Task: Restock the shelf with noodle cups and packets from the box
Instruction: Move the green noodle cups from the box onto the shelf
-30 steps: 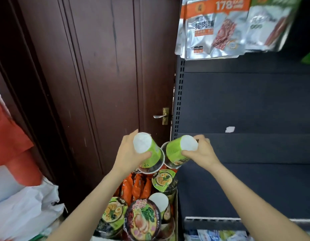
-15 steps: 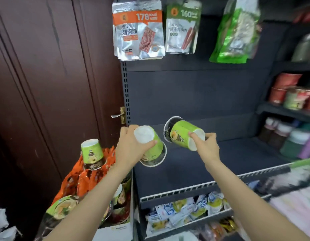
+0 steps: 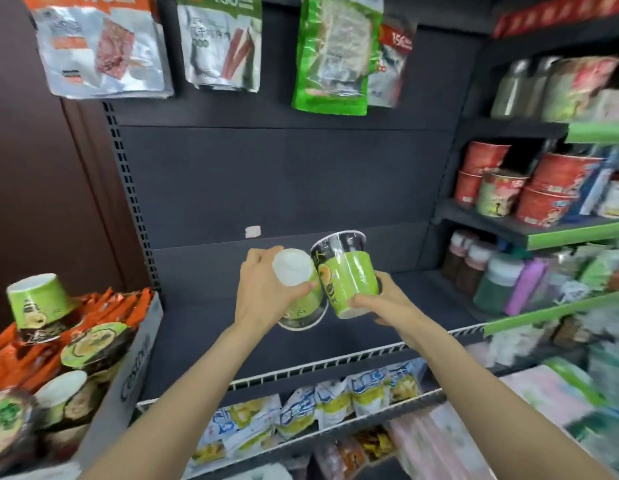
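Observation:
Each hand holds a green noodle cup over the dark shelf (image 3: 211, 327). My left hand (image 3: 266, 292) grips one green cup (image 3: 297, 289) upside down, its white base toward me. My right hand (image 3: 387, 303) grips the other green cup (image 3: 349, 275) near its base, tilted with its black rim up and away. The two cups touch side by side. At the lower left stands the box (image 3: 128, 382), filled with more green noodle cups (image 3: 38, 303) and orange packets (image 3: 107, 306).
Snack bags (image 3: 103, 46) hang above the shelf. A side shelf at the right holds red noodle bowls (image 3: 557, 188) and bottles (image 3: 488, 278). A wire-fronted lower shelf carries blue-and-yellow packets (image 3: 336, 403). A brown wooden door (image 3: 41, 202) is at the left.
Both hands have carried their cups from above the box rightward over the shelf. The right hand's cup has turned from lying sideways to nearly upright. The view has swung right.

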A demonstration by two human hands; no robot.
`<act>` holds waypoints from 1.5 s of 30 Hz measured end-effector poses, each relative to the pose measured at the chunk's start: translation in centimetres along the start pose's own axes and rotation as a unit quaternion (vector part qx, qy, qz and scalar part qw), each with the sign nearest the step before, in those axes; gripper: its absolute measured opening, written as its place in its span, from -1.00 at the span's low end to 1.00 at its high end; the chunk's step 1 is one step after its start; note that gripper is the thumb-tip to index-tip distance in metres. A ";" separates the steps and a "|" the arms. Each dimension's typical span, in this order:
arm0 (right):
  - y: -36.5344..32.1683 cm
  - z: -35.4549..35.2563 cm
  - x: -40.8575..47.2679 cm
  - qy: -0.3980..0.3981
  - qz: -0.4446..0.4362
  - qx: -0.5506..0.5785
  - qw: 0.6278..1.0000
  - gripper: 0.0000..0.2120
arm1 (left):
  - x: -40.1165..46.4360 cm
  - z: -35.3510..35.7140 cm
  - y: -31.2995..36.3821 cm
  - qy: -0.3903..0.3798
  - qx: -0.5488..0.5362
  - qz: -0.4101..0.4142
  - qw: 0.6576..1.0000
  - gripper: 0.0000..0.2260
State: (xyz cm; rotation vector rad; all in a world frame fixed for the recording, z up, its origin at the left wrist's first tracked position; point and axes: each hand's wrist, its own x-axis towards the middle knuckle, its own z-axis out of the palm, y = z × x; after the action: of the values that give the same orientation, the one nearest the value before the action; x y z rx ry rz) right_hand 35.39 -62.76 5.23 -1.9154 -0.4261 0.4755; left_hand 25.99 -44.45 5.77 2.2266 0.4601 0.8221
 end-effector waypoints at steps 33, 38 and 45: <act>14.8 -23.5 30.9 0.181 -0.037 -0.117 0.976 -0.22 | 22.3 32.9 5.7 -0.094 0.016 -0.031 0.995 -0.39; 17.4 -25.3 34.8 0.156 -0.052 -0.120 0.979 -0.21 | 22.7 36.0 6.3 -0.065 0.034 -0.056 0.996 -0.37; 21.7 -25.6 38.4 0.104 -0.050 -0.119 0.986 -0.20 | 22.0 39.1 6.0 -0.056 0.033 -0.093 0.994 -0.37</act>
State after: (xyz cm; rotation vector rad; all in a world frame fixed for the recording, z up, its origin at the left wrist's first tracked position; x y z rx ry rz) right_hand 82.97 -71.70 -10.78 -2.1371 -0.4557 0.1593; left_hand 68.98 -56.23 -2.01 2.2365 0.6376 0.5898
